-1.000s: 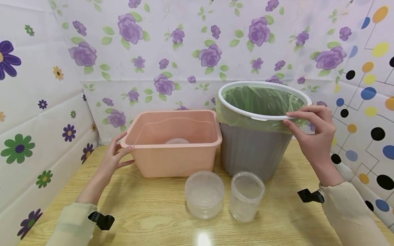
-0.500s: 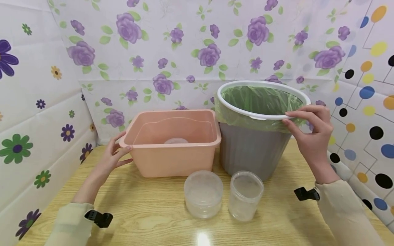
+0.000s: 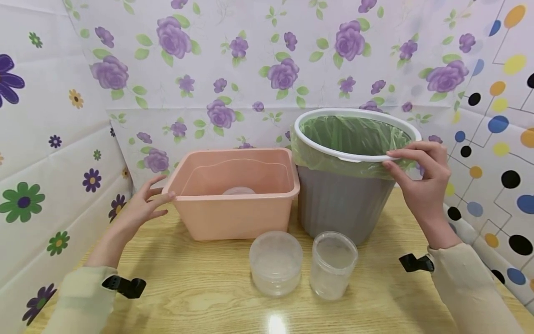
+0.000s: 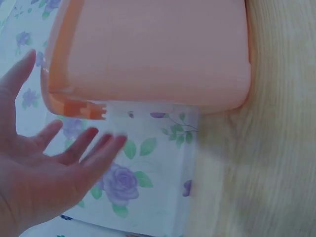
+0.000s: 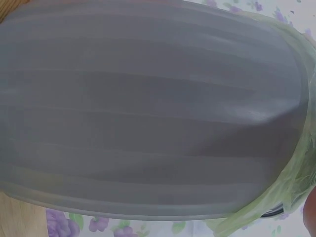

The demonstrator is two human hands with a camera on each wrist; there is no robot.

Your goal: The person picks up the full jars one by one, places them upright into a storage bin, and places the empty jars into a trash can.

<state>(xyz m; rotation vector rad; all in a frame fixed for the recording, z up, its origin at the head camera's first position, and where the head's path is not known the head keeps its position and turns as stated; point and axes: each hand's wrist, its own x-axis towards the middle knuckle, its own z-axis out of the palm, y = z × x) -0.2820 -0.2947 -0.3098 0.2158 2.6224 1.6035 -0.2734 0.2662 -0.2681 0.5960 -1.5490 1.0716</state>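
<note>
My left hand (image 3: 142, 206) is at the left end of a pink plastic basin (image 3: 233, 218). Its fingers are spread and loose, and in the left wrist view they stand apart from the basin's wall. A round translucent lid-like thing (image 3: 238, 190) lies inside the basin, partly hidden by the front wall. To the right stands a grey trash can (image 3: 344, 204), lined with a green bag (image 3: 321, 162) under a white rim ring (image 3: 375, 158). My right hand (image 3: 429, 176) pinches that ring at its front right, thumb below and fingers on top.
Two clear plastic containers stand on the wooden table (image 3: 200, 283) in front: a wide, low tub (image 3: 276, 264) and a taller, narrower jar (image 3: 333, 266). Flower-patterned sheeting (image 3: 250, 60) rises behind the basin and trash can, with more sheeting at both sides.
My left hand has let go of the basin's rim and drawn slightly left, its fingers spreading. The right hand keeps its pinch on the trash can's ring; basin and containers stay put.
</note>
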